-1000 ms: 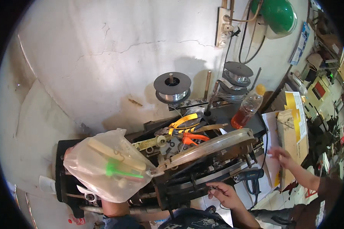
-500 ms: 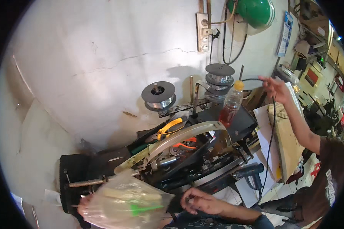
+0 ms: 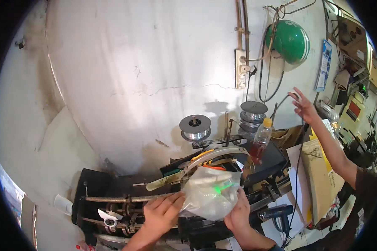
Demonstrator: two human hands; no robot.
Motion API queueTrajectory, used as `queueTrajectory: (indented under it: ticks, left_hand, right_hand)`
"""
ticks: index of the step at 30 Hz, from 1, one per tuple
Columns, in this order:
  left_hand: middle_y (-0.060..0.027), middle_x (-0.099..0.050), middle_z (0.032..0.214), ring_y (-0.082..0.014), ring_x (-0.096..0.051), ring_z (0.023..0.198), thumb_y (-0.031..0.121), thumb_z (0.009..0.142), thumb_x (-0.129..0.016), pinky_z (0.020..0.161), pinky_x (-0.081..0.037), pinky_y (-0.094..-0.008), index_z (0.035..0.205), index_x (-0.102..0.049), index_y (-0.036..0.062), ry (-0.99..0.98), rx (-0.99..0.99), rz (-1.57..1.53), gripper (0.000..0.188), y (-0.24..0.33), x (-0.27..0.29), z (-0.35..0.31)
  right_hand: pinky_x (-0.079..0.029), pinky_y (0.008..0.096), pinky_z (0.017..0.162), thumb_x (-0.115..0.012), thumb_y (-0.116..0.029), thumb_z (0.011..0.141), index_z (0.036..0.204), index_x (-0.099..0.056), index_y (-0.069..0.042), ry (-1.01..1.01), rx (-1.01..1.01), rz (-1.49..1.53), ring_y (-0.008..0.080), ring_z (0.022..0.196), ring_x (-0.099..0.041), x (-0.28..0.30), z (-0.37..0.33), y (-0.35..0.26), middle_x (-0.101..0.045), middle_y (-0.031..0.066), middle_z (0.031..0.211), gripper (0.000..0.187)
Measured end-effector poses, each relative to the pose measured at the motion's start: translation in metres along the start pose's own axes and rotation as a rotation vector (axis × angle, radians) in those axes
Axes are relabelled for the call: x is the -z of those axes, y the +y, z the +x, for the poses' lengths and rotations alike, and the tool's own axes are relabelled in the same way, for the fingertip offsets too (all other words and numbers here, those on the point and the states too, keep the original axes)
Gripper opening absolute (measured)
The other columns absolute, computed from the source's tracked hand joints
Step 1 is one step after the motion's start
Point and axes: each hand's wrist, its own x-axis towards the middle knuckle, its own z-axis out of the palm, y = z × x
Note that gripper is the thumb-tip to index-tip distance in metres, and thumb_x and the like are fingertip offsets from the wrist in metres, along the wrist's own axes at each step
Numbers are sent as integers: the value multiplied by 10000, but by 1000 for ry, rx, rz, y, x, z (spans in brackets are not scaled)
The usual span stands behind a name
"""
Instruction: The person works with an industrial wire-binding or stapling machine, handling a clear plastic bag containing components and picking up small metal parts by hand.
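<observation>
A clear plastic bag (image 3: 207,205), with pale contents and a bright green patch showing, is held above the machine in front of me. My left hand (image 3: 164,211) is closed on the bag's left edge, its fingers curled. At the opposite edge, my right hand (image 3: 238,212) grips the bag too, partly hidden by it. Behind the bag lie a curved metal guard (image 3: 197,161) and orange-handled tools (image 3: 213,168). White scissor-like handles (image 3: 109,217) rest on the machine's rails, left of my left hand.
Wire spools (image 3: 195,127) stand along the wall, with a bottle of reddish liquid (image 3: 260,144) nearby. A heat gun (image 3: 280,213) lies right of my right hand. A co-worker's arm (image 3: 329,144) reaches in at right beside a black cable (image 3: 297,180). A green helmet (image 3: 287,42) hangs above.
The bag has moved right and up with my left hand. My right hand, apart from the bag before, now grips it. The view has shifted, and the co-worker's fingers have spread.
</observation>
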Motion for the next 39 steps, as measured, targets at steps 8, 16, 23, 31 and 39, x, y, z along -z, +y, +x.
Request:
queueTrajectory:
  ticks: [8, 16, 23, 31, 39]
  left_hand:
    - [-38, -554, 1142, -273, -498, 1055, 174, 687, -676, 860, -377, -430, 1059, -634, 135, -280, 408, 558, 376, -20, -18, 21]
    - [-131, -509, 1231, -338, -446, 1160, 273, 757, -693, 977, -293, -477, 1282, -466, 58, -161, 409, 435, 612, 4, -15, 2]
    - [-187, -441, 1335, -348, -390, 1271, 234, 801, -647, 1039, -281, -476, 1341, -404, 29, -67, 395, 382, 627, 28, -10, -10]
    - [-187, -615, 1045, -359, -597, 960, 119, 770, -638, 840, -469, -419, 1071, -589, -13, -502, 248, -836, 332, 143, -31, -67]
    - [-104, -680, 911, -128, -628, 813, 213, 891, -626, 732, -490, -268, 1078, -627, -9, -1048, 746, -1135, 290, 273, -93, -120]
  right_hand:
    - [-486, 349, 891, -459, -140, 982, 1392, -292, -39, -41, 24, -88, 204, 1015, -567, -36, 38, 25, -531, 104, 1115, 454]
    - [-461, 302, 931, -433, -26, 970, 1359, -362, -15, -244, 274, -541, 203, 1112, -570, 29, -3, 3, -549, 140, 1223, 396]
    - [-474, 288, 894, -437, -41, 971, 1338, -388, -6, -61, -186, -616, 201, 1072, -602, 140, -104, -10, -555, 150, 1253, 372]
    - [-465, 307, 909, -473, -11, 938, 1414, -197, -39, 103, -153, -962, 224, 1089, -602, 154, -173, -39, -574, 149, 1244, 551]
    - [-458, 388, 938, -519, 34, 837, 1427, -167, 25, -83, 210, -1378, 388, 1131, -544, 177, -249, -50, -536, 222, 1268, 687]
